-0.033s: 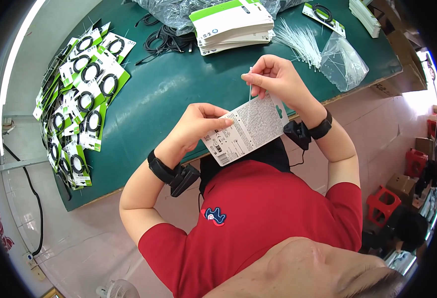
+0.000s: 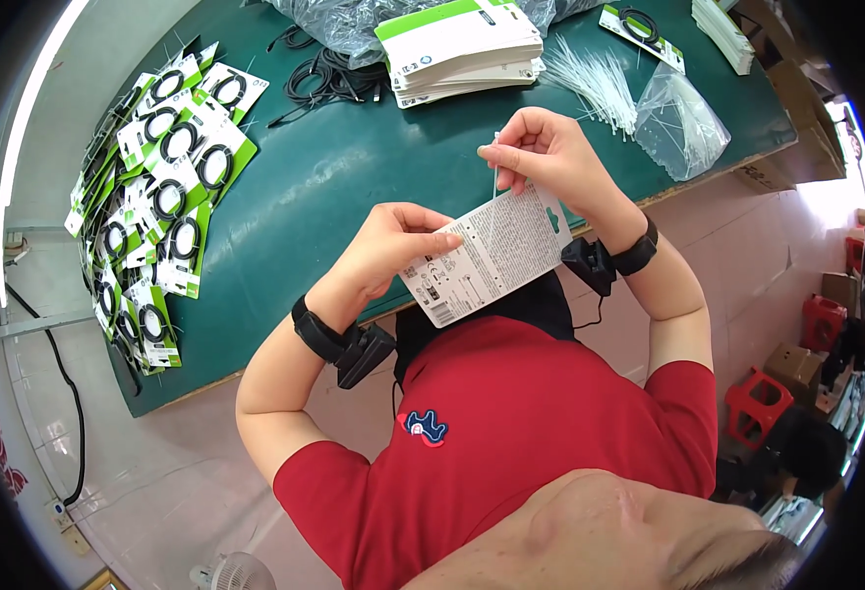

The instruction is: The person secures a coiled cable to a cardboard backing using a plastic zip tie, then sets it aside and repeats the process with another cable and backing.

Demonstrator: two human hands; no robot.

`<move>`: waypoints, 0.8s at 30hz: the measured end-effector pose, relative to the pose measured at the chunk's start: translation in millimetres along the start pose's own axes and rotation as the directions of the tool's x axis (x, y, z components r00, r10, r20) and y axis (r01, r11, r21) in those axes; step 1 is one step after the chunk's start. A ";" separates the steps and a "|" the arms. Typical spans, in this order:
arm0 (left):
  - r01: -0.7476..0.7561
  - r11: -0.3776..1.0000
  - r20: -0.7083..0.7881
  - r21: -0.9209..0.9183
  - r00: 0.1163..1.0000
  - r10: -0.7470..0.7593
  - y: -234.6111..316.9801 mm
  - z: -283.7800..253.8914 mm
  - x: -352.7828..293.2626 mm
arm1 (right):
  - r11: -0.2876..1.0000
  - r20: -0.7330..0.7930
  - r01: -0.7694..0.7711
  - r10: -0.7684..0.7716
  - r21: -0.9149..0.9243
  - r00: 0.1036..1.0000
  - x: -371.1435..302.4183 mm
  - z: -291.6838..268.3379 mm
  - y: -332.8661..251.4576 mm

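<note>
A white printed backing card [image 2: 499,254] is tilted at the table's near edge, its text side up and a green-edged hang hole at its right end. My left hand [image 2: 385,248] grips its left part, the thumb on top and the fingers partly hidden behind. Above the card's upper edge, my right hand [image 2: 553,165] is closed in a pinch at a thin white cable tie [image 2: 496,179], which stands up from the card. Whatever lies on the card's underside is hidden from view.
Finished-looking cards with coiled black cables [image 2: 169,200] lie heaped at the left of the green table [image 2: 285,236]. Farther back are loose black cables [image 2: 329,84], a stack of cards [image 2: 462,54], white cable ties [image 2: 595,84] and a clear plastic bag [image 2: 681,126].
</note>
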State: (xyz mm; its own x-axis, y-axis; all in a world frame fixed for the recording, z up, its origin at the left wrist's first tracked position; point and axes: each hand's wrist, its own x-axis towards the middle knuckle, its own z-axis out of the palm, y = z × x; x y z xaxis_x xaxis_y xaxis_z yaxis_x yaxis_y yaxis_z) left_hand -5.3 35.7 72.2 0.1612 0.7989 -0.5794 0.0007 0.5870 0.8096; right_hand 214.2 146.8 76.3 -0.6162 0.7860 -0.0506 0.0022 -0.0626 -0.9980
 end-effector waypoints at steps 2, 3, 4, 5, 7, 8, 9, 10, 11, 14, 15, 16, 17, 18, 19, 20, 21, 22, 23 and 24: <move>0.006 1.000 -0.002 -0.010 1.000 -0.006 -0.6 -1.0 0.5 | 1.000 0.017 0.001 -0.001 0.004 1.000 -0.6 1.3 2.3; 0.003 1.000 -0.002 0.006 1.000 -0.003 0.9 -0.8 0.9 | 0.996 0.012 0.084 -0.084 0.008 0.996 -1.7 1.4 2.0; 0.001 1.000 -0.003 0.023 1.000 -0.001 2.6 -0.3 1.3 | 0.986 0.005 0.166 -0.166 0.013 0.986 -2.9 1.3 1.4; -0.002 0.999 -0.003 0.039 1.000 0.002 3.3 0.1 1.0 | 0.969 -0.002 0.248 -0.248 0.017 0.969 -3.7 2.0 1.6; 0.005 1.000 -0.007 0.030 1.000 -0.005 4.3 1.4 0.5 | 0.963 0.014 0.269 -0.269 0.013 0.963 -5.8 4.1 2.0; 0.003 1.000 -0.004 0.027 1.000 -0.003 5.0 2.0 0.7 | 0.954 0.022 0.298 -0.298 0.002 0.954 -6.8 4.7 2.0; 0.000 1.000 0.000 0.025 1.000 0.000 4.8 2.0 0.7 | 0.945 0.031 0.328 -0.328 -0.009 0.944 -7.4 5.2 2.2; 0.003 1.000 -0.002 0.023 1.000 -0.003 3.3 1.3 0.9 | 0.946 0.032 0.326 -0.325 -0.007 0.945 -7.4 5.5 2.8; 0.001 1.000 -0.004 0.015 1.000 -0.001 1.3 0.3 1.2 | 0.930 0.048 0.366 -0.364 -0.041 0.930 -7.0 5.6 3.3; -0.003 1.000 -0.005 -0.002 1.000 0.003 -2.1 -1.7 2.6 | 0.890 0.081 0.444 -0.437 -0.110 0.896 -7.3 4.6 4.0; -0.001 1.000 -0.004 0.003 1.000 0.001 -1.8 -2.2 3.1 | 0.874 0.093 0.466 -0.457 -0.134 0.884 -7.7 3.7 3.6; 0.001 1.000 -0.003 0.009 1.000 -0.001 -1.4 -2.7 3.7 | 0.858 0.106 0.489 -0.478 -0.159 0.872 -8.0 2.8 3.0; 0.002 1.000 -0.002 0.014 1.000 -0.002 -1.3 -3.1 3.9 | 0.840 0.120 0.511 -0.497 -0.183 0.859 -8.4 2.4 2.3; 0.003 1.000 -0.002 0.013 1.000 -0.003 -1.4 -3.6 4.2 | 0.840 0.120 0.510 -0.496 -0.183 0.860 -8.7 2.6 1.7; 0.003 1.000 0.000 0.014 1.000 -0.003 -1.5 -4.3 4.5 | 0.818 0.128 0.539 -0.524 -0.199 0.842 -9.0 3.2 1.0; 0.003 1.000 0.002 0.016 1.000 -0.004 -1.6 -4.8 4.9 | 0.795 0.136 0.567 -0.551 -0.215 0.823 -9.4 3.7 0.4; 0.004 1.000 0.004 0.017 1.000 -0.004 -1.8 -4.9 5.1 | 0.770 0.145 0.595 -0.577 -0.231 0.804 -9.7 3.7 -0.3; 0.005 1.000 0.004 0.016 1.000 -0.005 -1.5 -4.8 5.2 | 0.771 0.145 0.594 -0.576 -0.230 0.805 -9.6 3.3 -1.1; 0.003 1.000 0.005 0.015 1.000 -0.003 -0.7 -4.6 5.1 | 0.752 0.163 0.610 -0.588 -0.250 0.792 -9.7 2.4 -2.2; 0.002 1.000 0.005 0.013 1.000 -0.002 0.1 -4.3 4.9 | 0.732 0.181 0.626 -0.600 -0.268 0.779 -9.9 1.4 -3.3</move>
State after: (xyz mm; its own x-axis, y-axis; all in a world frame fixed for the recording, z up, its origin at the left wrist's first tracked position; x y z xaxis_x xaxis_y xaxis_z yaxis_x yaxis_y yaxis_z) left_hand -8.7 40.3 69.1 0.1665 0.7971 -0.5805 0.0142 0.5867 0.8097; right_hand 219.2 138.4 80.1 -0.6238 0.5388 0.5662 -0.1730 0.6112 -0.7723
